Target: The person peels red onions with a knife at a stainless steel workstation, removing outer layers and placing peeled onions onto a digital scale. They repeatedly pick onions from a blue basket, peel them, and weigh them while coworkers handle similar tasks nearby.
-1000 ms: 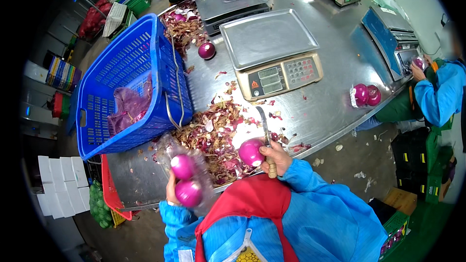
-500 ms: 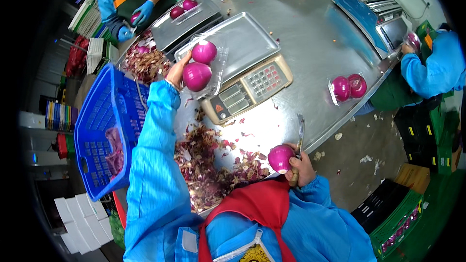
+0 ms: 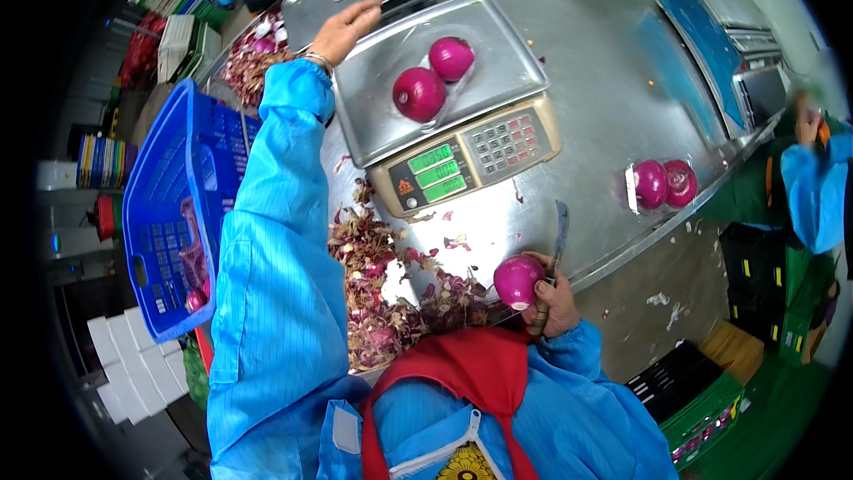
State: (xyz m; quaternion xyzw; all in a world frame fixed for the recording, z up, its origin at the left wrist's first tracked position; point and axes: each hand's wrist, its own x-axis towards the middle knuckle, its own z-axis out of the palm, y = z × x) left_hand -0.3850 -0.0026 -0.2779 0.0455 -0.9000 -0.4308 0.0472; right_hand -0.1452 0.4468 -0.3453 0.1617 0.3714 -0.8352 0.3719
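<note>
Onions (image 3: 419, 94) sit on the twelve-o'clock scale (image 3: 502, 58), apparently being weighed, left hand (image 3: 345, 34) empty, right hand (image 3: 557, 307) clamping another onion (image 3: 519, 282) and knife (image 3: 561, 227), display (image 3: 442, 171) reading likely needed next.

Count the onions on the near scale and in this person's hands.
3. The left onion and right onion are on the near scale, and a third onion is in the right hand. None shows in the left hand; none looks hidden.
</note>
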